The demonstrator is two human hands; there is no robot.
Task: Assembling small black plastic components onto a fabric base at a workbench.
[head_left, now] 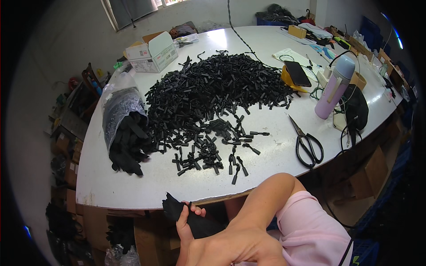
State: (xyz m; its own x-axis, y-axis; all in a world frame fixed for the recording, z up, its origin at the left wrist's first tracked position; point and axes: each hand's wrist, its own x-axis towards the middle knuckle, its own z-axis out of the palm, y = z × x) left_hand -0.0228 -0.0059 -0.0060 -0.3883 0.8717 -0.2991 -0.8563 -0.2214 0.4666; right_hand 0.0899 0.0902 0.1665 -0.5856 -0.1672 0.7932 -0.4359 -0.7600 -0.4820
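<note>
At the table's near edge, my left hand [184,226] is closed around a bundle of black fabric strips [202,225], its thumb and fingertips showing. My right hand [237,246] crosses in front of it at the lower edge, back of the hand up. Its fingers are out of sight, so what they hold cannot be seen. Beyond both hands, a large heap of small black tabs with looped ends, which look like zipper pulls [213,84], covers the middle of the table. Several loose ones lie scattered on its near side.
On the white table [146,186], a plastic bag [124,104] spills black strips at left. A white carton [153,55] stands behind it. Black-handled scissors [306,144], a lilac bottle [335,88], a phone [297,73] on a yellow stand and loose cables lie at right.
</note>
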